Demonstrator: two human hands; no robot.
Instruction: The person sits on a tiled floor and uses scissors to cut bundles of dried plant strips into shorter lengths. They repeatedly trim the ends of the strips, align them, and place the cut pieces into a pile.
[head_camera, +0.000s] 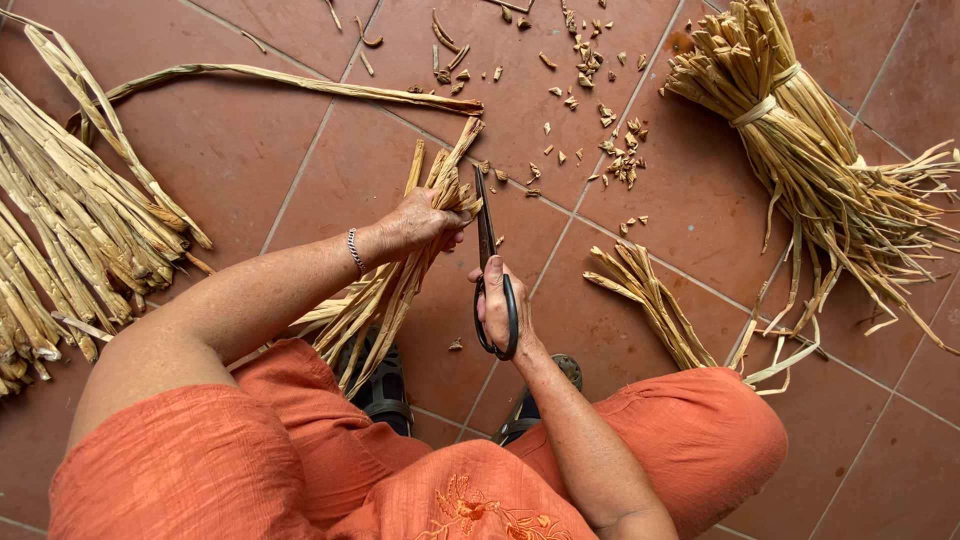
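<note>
1. Overhead, head view: the left hand (425, 222) is clamped around a small bunch of dried straw-coloured stalks (395, 285), gripping it just below its upper cut ends. The bunch runs down and to the left from the fist, across the lap, and fans out over the orange skirt (300, 450).
2. The upper stalk tips stick out a little above the fingers, pointing up and to the right, right beside the scissor blades.
3. The right hand (497, 300) is closed through the loop handles of dark metal scissors (490, 262). The blades point up and away from the body and look shut or nearly shut; the tip lies just beside the stalk ends held in the left hand. Contact between blade and stalk cannot be told.
4. A silver bracelet (354, 250) sits on the left wrist.
5. Floor: terracotta tiles (250, 150). Short cut stalk scraps (600, 120) lie scattered above the hands, well apart from them.
6. A tied sheaf of stalks (800, 150) lies at upper right, bound with a pale strip near its cut end.
7. A smaller loose bundle (650, 300) lies near the right hand, to its right.
8. A big loose heap of stalks (70, 240) occupies the left edge.
9. Dark sandals (385, 390) show below the held bunch, between the knees.
</note>
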